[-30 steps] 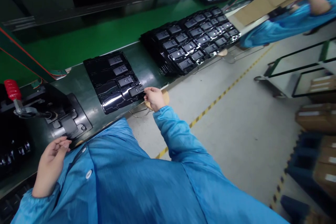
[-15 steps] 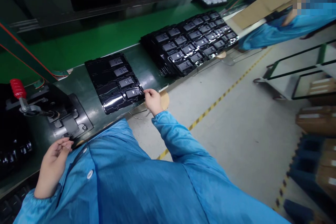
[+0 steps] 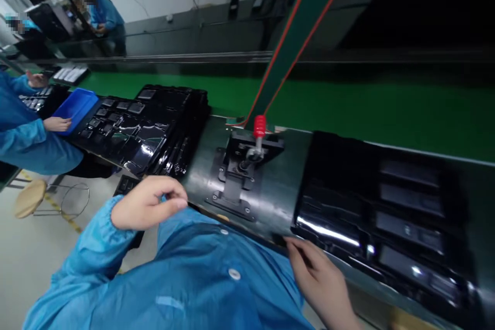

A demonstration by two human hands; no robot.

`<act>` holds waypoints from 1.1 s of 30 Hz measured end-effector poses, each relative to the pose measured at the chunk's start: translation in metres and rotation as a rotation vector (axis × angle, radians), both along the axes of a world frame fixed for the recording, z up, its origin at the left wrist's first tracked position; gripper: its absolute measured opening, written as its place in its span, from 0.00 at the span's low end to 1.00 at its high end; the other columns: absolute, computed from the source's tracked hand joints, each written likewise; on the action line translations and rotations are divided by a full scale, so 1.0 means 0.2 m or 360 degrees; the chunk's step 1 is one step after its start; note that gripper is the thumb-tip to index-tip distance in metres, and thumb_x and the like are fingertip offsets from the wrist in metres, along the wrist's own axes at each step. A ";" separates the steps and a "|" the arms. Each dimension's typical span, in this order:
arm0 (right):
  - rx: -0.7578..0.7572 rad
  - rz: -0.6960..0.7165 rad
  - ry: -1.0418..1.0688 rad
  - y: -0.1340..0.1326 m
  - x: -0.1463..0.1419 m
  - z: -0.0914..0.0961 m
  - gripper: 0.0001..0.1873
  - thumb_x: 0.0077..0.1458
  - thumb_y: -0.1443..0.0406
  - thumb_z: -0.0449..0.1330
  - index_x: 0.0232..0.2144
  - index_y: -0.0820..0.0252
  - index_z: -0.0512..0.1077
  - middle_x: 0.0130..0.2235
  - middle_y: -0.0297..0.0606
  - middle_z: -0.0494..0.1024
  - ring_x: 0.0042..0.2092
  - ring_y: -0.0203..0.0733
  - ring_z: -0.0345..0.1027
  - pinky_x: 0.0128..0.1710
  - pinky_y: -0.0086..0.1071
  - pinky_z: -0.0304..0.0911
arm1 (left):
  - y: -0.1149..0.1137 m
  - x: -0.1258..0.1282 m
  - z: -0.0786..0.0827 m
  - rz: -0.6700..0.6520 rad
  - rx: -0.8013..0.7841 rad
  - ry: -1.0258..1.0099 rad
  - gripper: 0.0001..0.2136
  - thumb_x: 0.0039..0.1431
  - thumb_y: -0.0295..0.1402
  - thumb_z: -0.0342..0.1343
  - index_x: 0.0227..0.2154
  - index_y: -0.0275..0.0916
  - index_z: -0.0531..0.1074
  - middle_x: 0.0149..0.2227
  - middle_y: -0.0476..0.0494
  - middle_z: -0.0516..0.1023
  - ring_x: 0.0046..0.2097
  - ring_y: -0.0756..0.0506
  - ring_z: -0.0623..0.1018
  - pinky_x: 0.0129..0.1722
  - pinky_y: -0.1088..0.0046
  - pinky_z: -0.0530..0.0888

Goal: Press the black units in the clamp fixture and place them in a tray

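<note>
My left hand [image 3: 149, 203] hovers at the bench's front edge, left of a toggle clamp fixture [image 3: 234, 185]. Its thumb and index finger come together in a loop; whatever the fingertips might hold is hidden. The fixture has a red handle [image 3: 260, 126], standing upright, and a flat dark piece lies in its base plate. My right hand [image 3: 323, 281] is right of the fixture, low at the bench edge, with fingers pressed together. Something dark shows by its fingertips, too blurred to name. Beside that hand lies a glossy black tray [image 3: 332, 206] with several flat dark rectangular parts [image 3: 410, 232] in its right column.
Stacked black trays [image 3: 166, 113] with dark parts stand left of the fixture. Farther left, a co-worker's hand [image 3: 58, 124] touches a blue bin [image 3: 77, 105]. A green post [image 3: 297, 36] rises behind the clamp. A wooden stool [image 3: 30, 198] stands on the floor.
The view has swung left, showing the co-worker and blue bin. My right hand has left the tray's right edge and come toward the fixture. My left hand is now left of the fixture.
</note>
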State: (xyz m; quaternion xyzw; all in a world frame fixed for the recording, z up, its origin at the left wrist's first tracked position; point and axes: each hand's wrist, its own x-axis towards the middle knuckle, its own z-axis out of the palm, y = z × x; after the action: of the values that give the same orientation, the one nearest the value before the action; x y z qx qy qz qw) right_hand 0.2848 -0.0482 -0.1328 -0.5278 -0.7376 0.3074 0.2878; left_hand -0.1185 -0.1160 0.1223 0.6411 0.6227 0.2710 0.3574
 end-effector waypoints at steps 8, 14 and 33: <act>-0.0248 0.0037 -0.0035 0.14 -0.02 0.01 0.20 0.54 0.45 0.60 0.34 0.48 0.85 0.38 0.41 0.89 0.39 0.60 0.85 0.44 0.51 0.83 | 0.20 -0.81 0.04 0.0903 0.0086 0.0932 0.12 0.65 0.41 0.58 0.42 0.39 0.82 0.38 0.43 0.85 0.37 0.43 0.79 0.41 0.68 0.75; -0.0383 -0.0027 0.0045 0.17 -0.03 0.01 0.17 0.49 0.44 0.63 0.31 0.41 0.85 0.38 0.41 0.89 0.40 0.67 0.85 0.44 0.59 0.82 | 0.58 -1.24 -0.05 0.0899 -0.0022 0.1269 0.23 0.60 0.30 0.57 0.57 0.35 0.79 0.53 0.36 0.84 0.51 0.39 0.81 0.57 0.66 0.74; -0.0286 -0.0358 0.0105 0.14 -0.04 -0.03 0.10 0.43 0.44 0.65 0.27 0.32 0.83 0.36 0.39 0.88 0.40 0.72 0.84 0.45 0.64 0.80 | 0.97 -1.38 -0.04 0.0111 -0.0255 0.1804 0.37 0.46 0.27 0.65 0.63 0.50 0.77 0.65 0.38 0.76 0.61 0.33 0.76 0.61 0.58 0.74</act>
State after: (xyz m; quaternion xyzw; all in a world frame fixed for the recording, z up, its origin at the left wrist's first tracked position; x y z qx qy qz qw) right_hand 0.2768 -0.0194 -0.1385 -0.6204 -0.6335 0.3550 0.2962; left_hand -0.3940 0.0770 0.1138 0.6363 0.7564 -0.1514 0.0061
